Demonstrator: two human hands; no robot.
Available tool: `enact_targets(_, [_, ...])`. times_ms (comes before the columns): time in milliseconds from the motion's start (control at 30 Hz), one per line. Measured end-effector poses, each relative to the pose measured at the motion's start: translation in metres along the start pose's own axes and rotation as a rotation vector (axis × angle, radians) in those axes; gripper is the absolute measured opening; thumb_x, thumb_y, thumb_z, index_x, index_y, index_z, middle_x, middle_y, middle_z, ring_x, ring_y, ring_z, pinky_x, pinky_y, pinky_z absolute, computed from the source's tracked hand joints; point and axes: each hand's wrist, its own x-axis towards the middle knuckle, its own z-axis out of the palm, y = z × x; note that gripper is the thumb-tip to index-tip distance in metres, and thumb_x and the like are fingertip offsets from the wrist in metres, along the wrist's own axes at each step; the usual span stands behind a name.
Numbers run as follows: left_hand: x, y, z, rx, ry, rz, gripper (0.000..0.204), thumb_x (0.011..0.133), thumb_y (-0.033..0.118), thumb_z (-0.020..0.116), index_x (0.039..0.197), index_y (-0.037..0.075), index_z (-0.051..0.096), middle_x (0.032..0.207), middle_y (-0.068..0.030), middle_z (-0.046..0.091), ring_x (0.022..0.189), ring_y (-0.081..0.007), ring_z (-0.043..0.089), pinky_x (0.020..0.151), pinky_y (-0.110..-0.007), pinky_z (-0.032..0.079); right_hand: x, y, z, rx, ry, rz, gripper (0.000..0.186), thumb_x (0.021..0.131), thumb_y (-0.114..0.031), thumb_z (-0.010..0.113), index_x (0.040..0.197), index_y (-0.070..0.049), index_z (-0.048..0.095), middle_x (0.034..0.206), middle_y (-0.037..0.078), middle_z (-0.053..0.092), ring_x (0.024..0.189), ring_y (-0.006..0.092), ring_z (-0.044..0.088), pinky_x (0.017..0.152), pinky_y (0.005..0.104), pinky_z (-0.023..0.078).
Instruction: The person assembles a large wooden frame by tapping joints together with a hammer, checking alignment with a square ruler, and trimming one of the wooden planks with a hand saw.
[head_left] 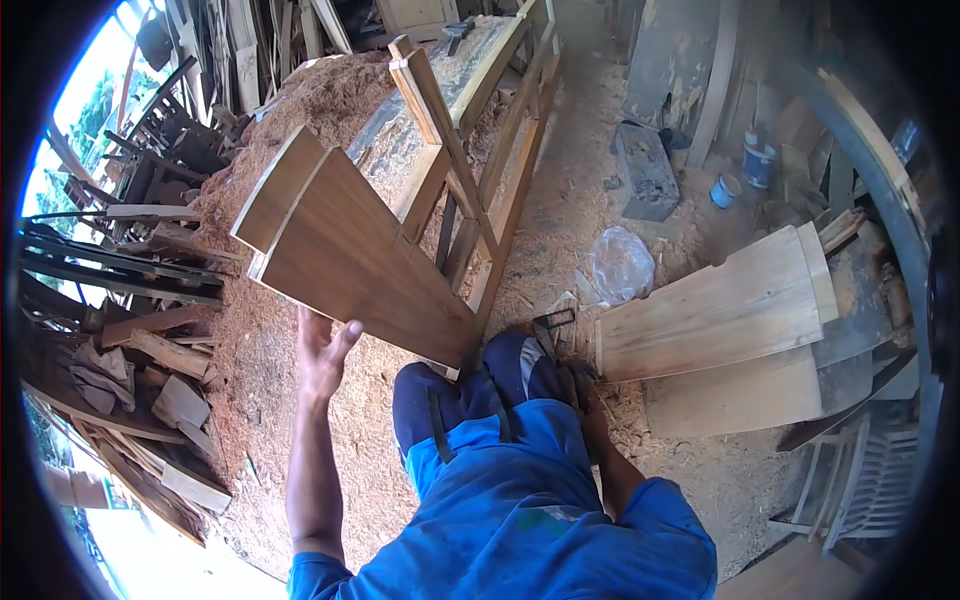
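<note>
A broad, tapered wooden panel tilts up in front of me, its wide curved end at the upper left and its narrow end by my knees. My left hand is at the panel's lower left edge; its fingers go behind the wood and its thumb stands off to the side. A long wooden frame of rails and posts stretches away just behind the panel. Beside my right knee, my right hand is in shadow, with its fingers hidden. Close by is a small dark metal-edged piece that I cannot make out.
To the right lie a second tapered panel and a paler board. A clear plastic bag, a grey block and small buckets are farther off. Scrap wood piles up at left, and sawdust covers the ground.
</note>
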Motion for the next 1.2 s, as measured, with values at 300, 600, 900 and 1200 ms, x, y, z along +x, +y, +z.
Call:
enact_targets(300, [0.007, -0.019, 0.018, 0.215, 0.239, 0.120, 0.030, 0.086, 0.015, 0.077, 0.104, -0.006, 0.066, 0.094, -0.0101, 0.070, 0.086, -0.0182, 0.064, 0.082, -0.034, 0.051, -0.079, 0.019, -0.033, -0.231, -0.214, 0.365, 0.056, 0.088, -0.049, 0.063, 0.118, -0.001, 0.063, 0.101, 0.026, 0.070, 0.099, 0.0412, 0.068, 0.085, 0.0499, 0.051])
enact_targets(600, [0.013, -0.024, 0.019, 0.119, 0.219, 0.247, 0.084, 0.088, 0.024, 0.075, 0.150, -0.003, 0.026, 0.149, -0.0208, 0.039, 0.133, -0.0300, 0.044, 0.111, -0.042, 0.037, -0.098, 0.102, -0.050, -0.329, 0.000, 0.280, 0.044, 0.091, -0.044, 0.061, 0.104, -0.002, 0.065, 0.084, 0.019, 0.070, 0.078, 0.0344, 0.070, 0.070, 0.0452, 0.051])
enact_targets(900, [0.088, 0.099, -0.016, 0.330, 0.079, 0.633, 0.055, 0.101, 0.026, 0.056, 0.145, -0.002, 0.042, 0.142, -0.0212, 0.050, 0.131, -0.0270, 0.049, 0.109, -0.042, 0.038, -0.038, -0.100, -0.068, -0.206, 0.236, -0.319, 0.029, 0.095, -0.024, 0.061, 0.117, -0.006, 0.061, 0.086, 0.021, 0.068, 0.079, 0.0396, 0.068, 0.070, 0.0488, 0.052])
enact_targets(1200, [0.090, 0.109, -0.007, 0.279, -0.081, 0.503, 0.042, 0.102, 0.015, 0.052, 0.142, 0.001, 0.046, 0.132, -0.0110, 0.054, 0.118, -0.0167, 0.053, 0.103, -0.032, 0.042, -0.083, -0.388, -0.094, -0.663, -0.041, -1.355, 0.050, 0.093, -0.023, 0.057, 0.143, -0.015, 0.053, 0.074, 0.007, 0.051, 0.062, 0.0220, 0.056, 0.051, 0.0348, 0.049])
